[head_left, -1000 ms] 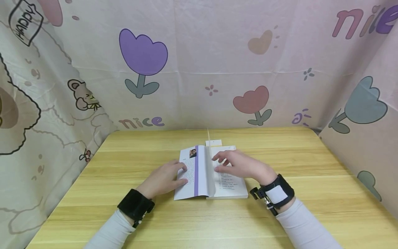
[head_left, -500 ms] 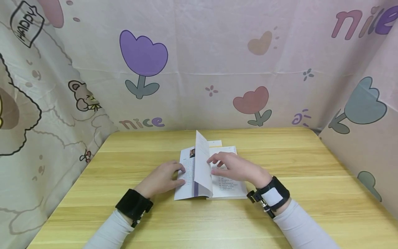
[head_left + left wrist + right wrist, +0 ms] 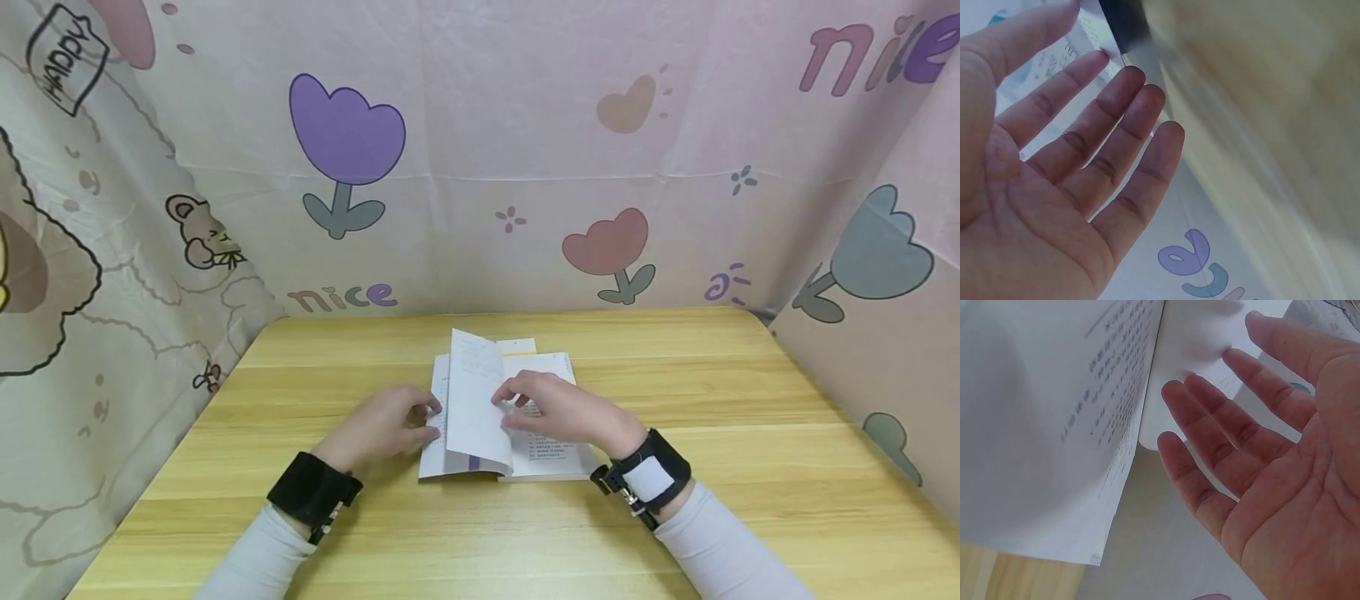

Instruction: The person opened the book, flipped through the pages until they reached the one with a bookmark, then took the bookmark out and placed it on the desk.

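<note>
A paperback book (image 3: 555, 458) lies spread on the wooden table, its white cover flap (image 3: 432, 460) folded out to the left. One loose-standing page (image 3: 474, 396) leans over toward that flap and covers most of its purple stripe. My right hand (image 3: 573, 408) is over the right side, fingertips at the page's surface near the spine; the right wrist view shows its fingers (image 3: 1200, 425) extended and spread. At the left edge my left hand (image 3: 371, 427) rests with thumb and index fingertips on the flap. Its other fingers (image 3: 1141, 162) stretch out loosely in the left wrist view.
A white card-like piece (image 3: 517, 345) with a yellow line sticks out behind the book. Patterned cloth (image 3: 465, 133) hangs behind the wooden table (image 3: 480, 533) and along both sides. Black bands with small cameras (image 3: 315, 496) are strapped round both wrists.
The page has swung from upright over to the left, hiding the portrait photo on the flap. My right hand has followed it left; my left hand has drawn slightly left.
</note>
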